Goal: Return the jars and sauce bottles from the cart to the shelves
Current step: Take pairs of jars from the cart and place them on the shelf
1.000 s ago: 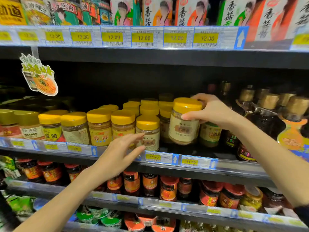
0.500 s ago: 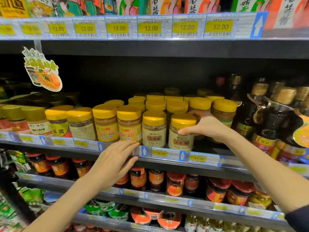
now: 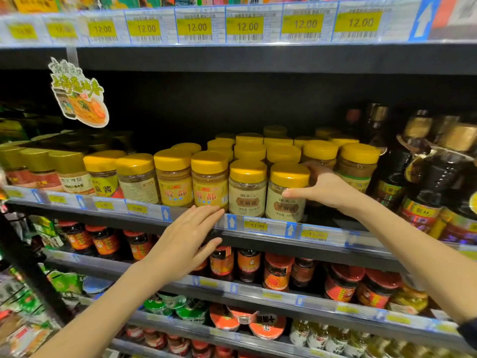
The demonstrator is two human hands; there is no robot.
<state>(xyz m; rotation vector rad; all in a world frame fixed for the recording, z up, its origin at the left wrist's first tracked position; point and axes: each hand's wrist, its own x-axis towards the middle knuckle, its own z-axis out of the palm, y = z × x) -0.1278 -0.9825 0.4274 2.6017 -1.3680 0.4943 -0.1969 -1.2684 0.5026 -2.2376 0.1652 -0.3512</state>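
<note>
**Price tags and jar labels on the shelves**

The top shelf rail [image 3: 232,42] carries a row of yellow price tags [image 3: 247,26], each reading "12.00", with barcodes beneath. On the middle rail [image 3: 258,236] one tag [image 3: 257,225] reads "11.90"; the tags beside it are too blurred to read. Two yellow-lidded jars [image 3: 174,177] bear red characters "殷都". The two cream-labelled jars [image 3: 247,188] at the front show "300" in small print. A hanging sign [image 3: 78,93] has Chinese lettering that cannot be made out.

Open dark headroom above yellow-lidded jars [image 3: 247,187] — dark bottles [image 3: 423,182] crowding right
</note>
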